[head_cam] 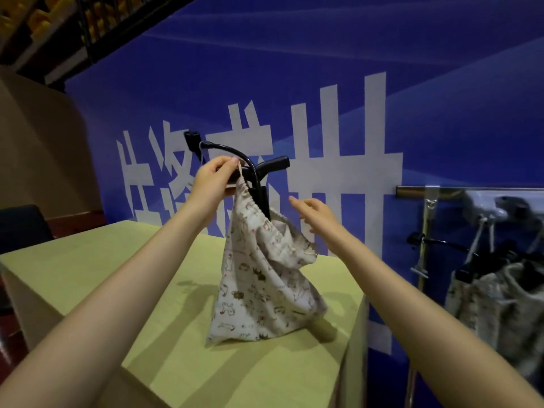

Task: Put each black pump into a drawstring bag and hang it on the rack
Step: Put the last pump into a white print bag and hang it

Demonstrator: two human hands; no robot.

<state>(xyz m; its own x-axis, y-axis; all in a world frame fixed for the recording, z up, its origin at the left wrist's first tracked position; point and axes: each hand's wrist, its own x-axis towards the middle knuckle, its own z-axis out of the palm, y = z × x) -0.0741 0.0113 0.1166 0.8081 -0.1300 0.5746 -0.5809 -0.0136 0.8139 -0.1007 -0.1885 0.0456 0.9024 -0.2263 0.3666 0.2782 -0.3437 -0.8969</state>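
Cotton drawstring bag, animal print, centre frame, bottom resting on yellow-green table. Black pump sticking up out of bag mouth, handle and hose above the cloth. Left hand clamped on pump handle, fingertips pinching drawstring at top of bag. Right hand apart from bag, fingers relaxed, holding nothing, just right of the opening. Rack at right edge of frame, grey bags hanging there. Blue banner with white characters behind.
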